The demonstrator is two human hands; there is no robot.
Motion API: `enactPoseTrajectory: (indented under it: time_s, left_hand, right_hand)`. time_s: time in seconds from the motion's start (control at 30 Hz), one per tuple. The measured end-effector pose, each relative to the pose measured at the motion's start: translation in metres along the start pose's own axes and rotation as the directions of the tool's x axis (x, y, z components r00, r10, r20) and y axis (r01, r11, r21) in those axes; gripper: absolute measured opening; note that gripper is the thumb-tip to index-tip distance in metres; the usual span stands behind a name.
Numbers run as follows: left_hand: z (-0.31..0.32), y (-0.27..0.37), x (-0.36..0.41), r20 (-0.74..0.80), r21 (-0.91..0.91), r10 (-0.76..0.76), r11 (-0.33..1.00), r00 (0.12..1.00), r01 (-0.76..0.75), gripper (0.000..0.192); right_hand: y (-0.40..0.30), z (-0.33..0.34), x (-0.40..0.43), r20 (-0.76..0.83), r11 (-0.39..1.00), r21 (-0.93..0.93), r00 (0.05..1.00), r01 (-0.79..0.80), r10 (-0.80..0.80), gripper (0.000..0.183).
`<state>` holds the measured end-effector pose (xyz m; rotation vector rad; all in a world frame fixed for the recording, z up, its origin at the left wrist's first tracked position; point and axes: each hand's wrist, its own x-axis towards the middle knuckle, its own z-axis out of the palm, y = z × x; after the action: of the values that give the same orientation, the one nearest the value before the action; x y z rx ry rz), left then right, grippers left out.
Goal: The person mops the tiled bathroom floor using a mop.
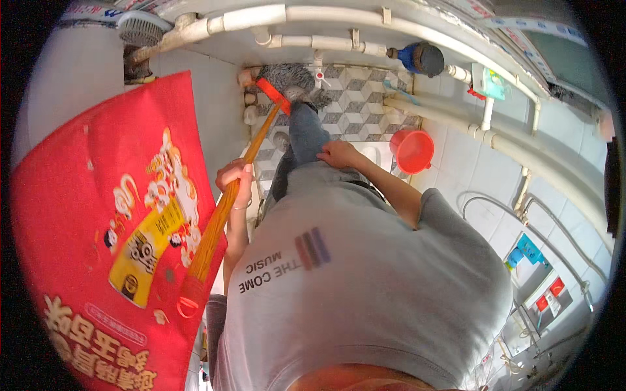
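Observation:
My left hand (235,182) is wrapped around the yellow-brown, wood-grain handle of a mop (213,232). Its red hanging loop end points back towards me on the left. At the far end, a red crosspiece (274,96) joins a grey shaggy mop head (288,77), which lies on the patterned tile floor (354,93) by the far wall. My right hand (342,154) is at my blue-grey trouser leg (307,134), fingers curled on the cloth near the shirt hem. My foot is partly hidden beside the mop head.
A red cloth sheet (142,195) with printed writing hangs at the left. To the right stands a red plastic bucket (413,151) near a white squat toilet (374,151). White pipes (337,17) and a blue water meter (420,58) run along the far wall. A brush (142,30) sits at upper left.

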<state>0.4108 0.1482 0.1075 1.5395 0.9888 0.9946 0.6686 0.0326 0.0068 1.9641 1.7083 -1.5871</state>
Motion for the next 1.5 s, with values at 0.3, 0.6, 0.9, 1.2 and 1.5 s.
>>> enactPoseTrajectory:
  time_s: [0.3, 0.6, 0.9, 1.2, 1.5]
  left_hand:
    - [0.030, 0.007, 0.028, 0.034, -0.049, 0.099, 0.994, 0.994, -0.098, 0.027]
    - [0.010, -0.002, 0.005, 0.001, 0.057, 0.078, 0.995, 0.997, -0.078, 0.031]
    - [-0.002, -0.002, -0.009, 0.042, 0.117, 0.027, 0.993, 0.999, -0.032, 0.034]
    - [0.021, 0.012, 0.008, 0.050, 0.188, -0.029, 0.982, 0.998, 0.019, 0.033]
    - [0.044, 0.012, 0.010, -0.004, 0.027, -0.049, 0.998, 0.999, 0.049, 0.009]
  right_hand:
    - [-0.018, -0.036, 0.024, 0.041, 0.997, -0.073, 0.999, 0.006, -0.003, 0.037]
    - [-0.011, 0.002, -0.043, -0.134, 0.997, 0.022, 0.988, -0.079, 0.081, 0.042]
    - [-0.025, 0.006, -0.065, -0.266, 0.994, -0.105, 0.964, 0.000, -0.028, 0.035]
    - [0.023, 0.031, -0.056, -0.150, 0.996, 0.091, 0.988, -0.016, 0.030, 0.037]
    - [0.068, 0.046, -0.045, -0.249, 0.986, 0.165, 0.966, -0.033, 0.074, 0.038]
